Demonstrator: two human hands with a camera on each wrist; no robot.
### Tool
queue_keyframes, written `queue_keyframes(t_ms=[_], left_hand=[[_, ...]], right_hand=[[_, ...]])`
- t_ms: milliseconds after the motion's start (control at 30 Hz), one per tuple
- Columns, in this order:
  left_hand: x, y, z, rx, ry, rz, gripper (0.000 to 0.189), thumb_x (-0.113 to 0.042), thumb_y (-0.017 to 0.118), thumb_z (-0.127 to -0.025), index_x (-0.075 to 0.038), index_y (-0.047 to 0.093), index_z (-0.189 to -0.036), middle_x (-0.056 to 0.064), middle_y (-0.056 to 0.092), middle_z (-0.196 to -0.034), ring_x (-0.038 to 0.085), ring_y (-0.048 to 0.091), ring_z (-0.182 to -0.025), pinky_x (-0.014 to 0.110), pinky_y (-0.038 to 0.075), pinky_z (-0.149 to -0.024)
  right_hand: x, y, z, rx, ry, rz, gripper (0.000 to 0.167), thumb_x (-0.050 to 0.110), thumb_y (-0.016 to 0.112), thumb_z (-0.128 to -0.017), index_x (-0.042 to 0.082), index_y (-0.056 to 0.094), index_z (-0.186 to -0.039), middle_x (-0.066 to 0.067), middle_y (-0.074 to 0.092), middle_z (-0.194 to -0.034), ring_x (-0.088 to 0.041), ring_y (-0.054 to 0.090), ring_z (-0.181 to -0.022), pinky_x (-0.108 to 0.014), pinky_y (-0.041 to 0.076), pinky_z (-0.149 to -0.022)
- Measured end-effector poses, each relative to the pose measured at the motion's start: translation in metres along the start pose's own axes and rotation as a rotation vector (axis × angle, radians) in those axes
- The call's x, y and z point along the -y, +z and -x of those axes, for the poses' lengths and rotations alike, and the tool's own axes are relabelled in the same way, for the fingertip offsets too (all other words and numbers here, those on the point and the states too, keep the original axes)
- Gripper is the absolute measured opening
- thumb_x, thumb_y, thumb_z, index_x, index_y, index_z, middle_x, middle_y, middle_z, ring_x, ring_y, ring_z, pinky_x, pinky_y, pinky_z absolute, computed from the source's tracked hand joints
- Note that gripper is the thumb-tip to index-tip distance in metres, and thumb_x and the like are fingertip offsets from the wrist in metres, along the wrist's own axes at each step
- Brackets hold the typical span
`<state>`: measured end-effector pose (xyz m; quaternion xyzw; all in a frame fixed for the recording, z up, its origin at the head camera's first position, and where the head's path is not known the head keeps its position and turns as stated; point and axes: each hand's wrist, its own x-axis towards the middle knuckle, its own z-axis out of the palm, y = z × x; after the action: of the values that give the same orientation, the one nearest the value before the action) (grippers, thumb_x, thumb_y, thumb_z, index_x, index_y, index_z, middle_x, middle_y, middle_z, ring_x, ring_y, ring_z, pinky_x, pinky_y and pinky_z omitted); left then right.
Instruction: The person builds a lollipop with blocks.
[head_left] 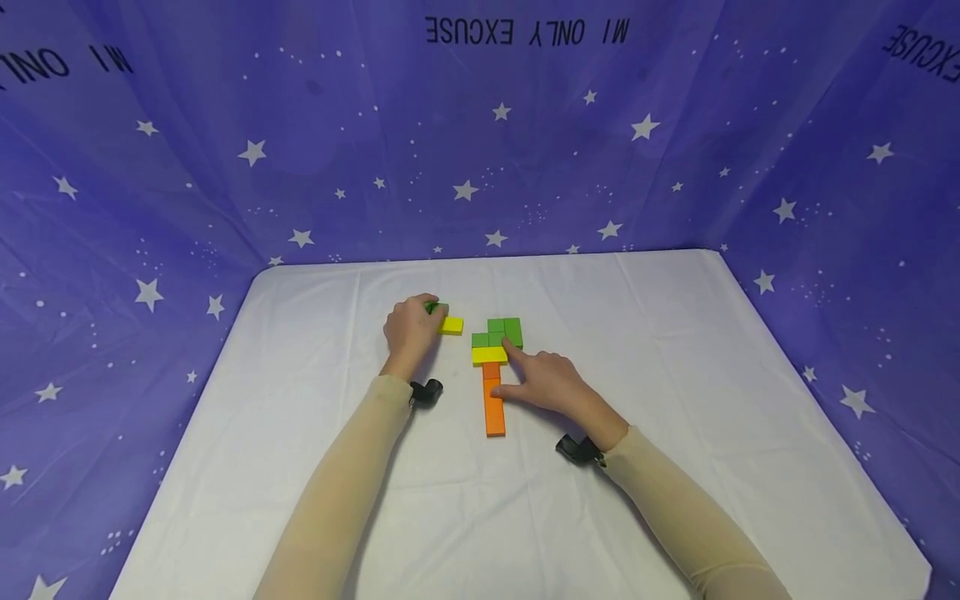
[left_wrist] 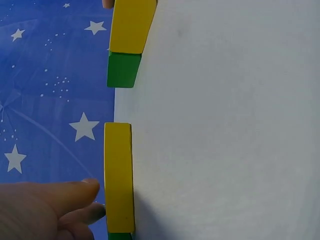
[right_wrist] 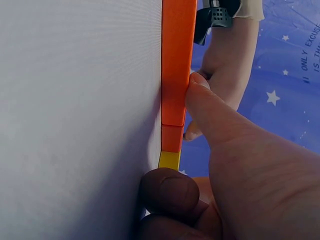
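In the head view my left hand [head_left: 409, 330] pinches a small green block [head_left: 442, 308] at the back of the table. Touching it on the near side is a yellow block [head_left: 452, 326], which stands tall in the left wrist view. To the right, several green blocks [head_left: 513, 330] lie together above another yellow block [head_left: 490, 356]. Below that, a short orange block [head_left: 491, 371] and a long orange block [head_left: 495, 417] form a stem. My right hand [head_left: 557, 382] rests its index finger on the green blocks and its thumb on the long orange block, partly covering both.
A white cloth covers the table [head_left: 300, 467], and a purple star-patterned curtain [head_left: 465, 150] hangs behind and at both sides. Black wrist cameras [head_left: 427, 392] are strapped to both wrists, close above the cloth.
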<state>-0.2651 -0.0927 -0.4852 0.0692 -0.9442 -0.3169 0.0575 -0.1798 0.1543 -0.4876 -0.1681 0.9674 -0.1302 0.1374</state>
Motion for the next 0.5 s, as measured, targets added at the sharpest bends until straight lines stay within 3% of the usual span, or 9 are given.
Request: queue_keyframes(t_ms=[233, 500], left_hand=[[-0.0009, -0.0014, -0.0003, 0.011, -0.008, -0.007, 0.036, -0.036, 0.074, -0.097, -0.017, 0.078, -0.127, 0.010, 0.079, -0.121, 0.034, 0.073, -0.097, 0.047, 0.052, -0.080], [-0.0057, -0.0003, -0.0002, 0.029, 0.011, -0.064, 0.040, -0.037, 0.076, -0.096, -0.016, 0.077, -0.130, 0.012, 0.078, -0.124, 0.039, 0.073, -0.106, 0.051, 0.054, -0.087]], right_hand=[[-0.0001, 0.0000, -0.0003, 0.003, 0.003, 0.003, 0.106, 0.078, 0.067, -0.087, 0.021, 0.032, -0.169, 0.001, 0.044, -0.063, -0.020, 0.045, -0.063, -0.031, 0.033, -0.057], [0.0002, 0.0001, -0.0004, 0.010, 0.011, 0.004, 0.106, 0.078, 0.067, -0.087, 0.022, 0.031, -0.169, -0.002, 0.051, -0.064, -0.022, 0.051, -0.067, -0.031, 0.039, -0.059]])
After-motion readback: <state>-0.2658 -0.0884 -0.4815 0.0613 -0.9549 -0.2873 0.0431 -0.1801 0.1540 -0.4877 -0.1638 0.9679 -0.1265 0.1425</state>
